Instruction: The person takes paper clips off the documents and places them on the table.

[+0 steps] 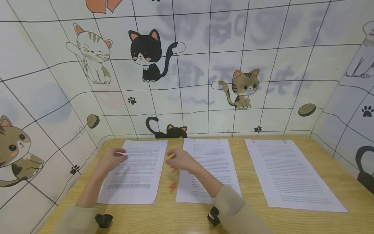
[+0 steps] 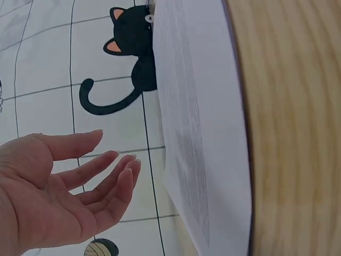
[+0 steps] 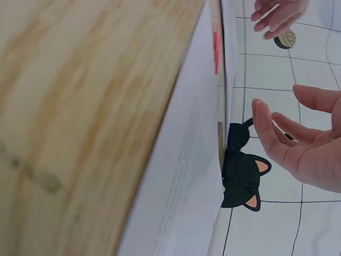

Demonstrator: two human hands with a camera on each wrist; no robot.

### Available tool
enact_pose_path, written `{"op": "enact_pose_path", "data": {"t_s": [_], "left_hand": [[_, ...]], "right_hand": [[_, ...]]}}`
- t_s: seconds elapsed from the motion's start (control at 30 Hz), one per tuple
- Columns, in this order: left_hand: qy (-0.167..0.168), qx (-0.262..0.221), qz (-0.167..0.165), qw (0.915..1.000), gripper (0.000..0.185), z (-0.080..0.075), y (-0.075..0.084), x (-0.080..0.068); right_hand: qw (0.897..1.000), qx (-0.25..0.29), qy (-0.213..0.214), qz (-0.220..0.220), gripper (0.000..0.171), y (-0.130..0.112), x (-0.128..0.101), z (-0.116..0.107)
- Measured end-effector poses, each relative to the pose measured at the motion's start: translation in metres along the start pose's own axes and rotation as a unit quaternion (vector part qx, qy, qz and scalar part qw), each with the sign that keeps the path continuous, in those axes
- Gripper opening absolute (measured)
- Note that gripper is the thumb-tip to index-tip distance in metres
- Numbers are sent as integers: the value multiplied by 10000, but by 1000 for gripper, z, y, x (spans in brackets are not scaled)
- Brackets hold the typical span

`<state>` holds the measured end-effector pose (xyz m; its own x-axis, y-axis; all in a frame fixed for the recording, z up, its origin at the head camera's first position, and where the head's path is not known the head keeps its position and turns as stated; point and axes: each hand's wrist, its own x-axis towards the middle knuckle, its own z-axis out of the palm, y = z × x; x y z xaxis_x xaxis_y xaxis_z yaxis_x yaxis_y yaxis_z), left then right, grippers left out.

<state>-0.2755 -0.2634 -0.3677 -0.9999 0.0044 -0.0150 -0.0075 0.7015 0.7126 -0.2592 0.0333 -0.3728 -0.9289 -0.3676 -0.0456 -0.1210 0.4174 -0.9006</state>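
Left paper (image 1: pixel 134 175), printed: flat on the table (image 1: pixel 163 221), lower right corner slightly curled.

Head view. Left hand (image 1: pixel 112 159): raised at the paper's upper left edge, forearm slanting up and inward, fingers pointing toward the other hand, loosely bent, a gap between them and the thumb. Right hand (image 1: pixel 181 161): by the upper left edge of the middle paper (image 1: pixel 210 162), forearm slanting up and inward from the lower right, fingers curving gently, thumb apart. Red clips (image 1: pixel 172 187): a small cluster on the wood between left and middle papers, below the right hand. Middle paper: two yellowish clips (image 1: pixel 206 141) along the top edge. Right paper (image 1: pixel 289 175): well apart from both hands, one reddish and one blue clip at its top.

Left wrist view. Left hand: palm partly showing, fingers relaxed and slightly spread, thumb clear of them; apart from the paper, before the cat-printed wall (image 2: pixel 48 64).

Right wrist view. Right hand: clear of the paper beside it, fingers softly bent, thumb parted from them. Left hand: upper right, fingers extended.
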Motion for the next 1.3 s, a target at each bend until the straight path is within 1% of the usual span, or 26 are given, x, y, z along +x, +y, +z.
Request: {"op": "enact_pose_path", "data": {"t_s": [0.27,0.53,0.7,0.77,1.13,1.3], "left_hand": [[-112,-162,299,9994,38,15,25,-7],[-251,-223,392,9987,37,30,42,-11],[-333,-447,475,9973,35,40,51,-14],[-359,-506,532,9967,33,45,54,-13],[-480,-647,623,9948,33,69,63,-9],[-523,-738,618,9940,32,78,69,-8]], "right_hand": [[9997,231,64,-83,43,-3,-10,-17],[9988,412,190,-166,44,1,-20,-34],[9983,468,313,-151,43,4,-24,-44],[9981,477,363,-161,43,6,-26,-48],[9973,421,593,-69,41,14,-40,-73],[9973,320,666,-54,42,20,-45,-85]]}}
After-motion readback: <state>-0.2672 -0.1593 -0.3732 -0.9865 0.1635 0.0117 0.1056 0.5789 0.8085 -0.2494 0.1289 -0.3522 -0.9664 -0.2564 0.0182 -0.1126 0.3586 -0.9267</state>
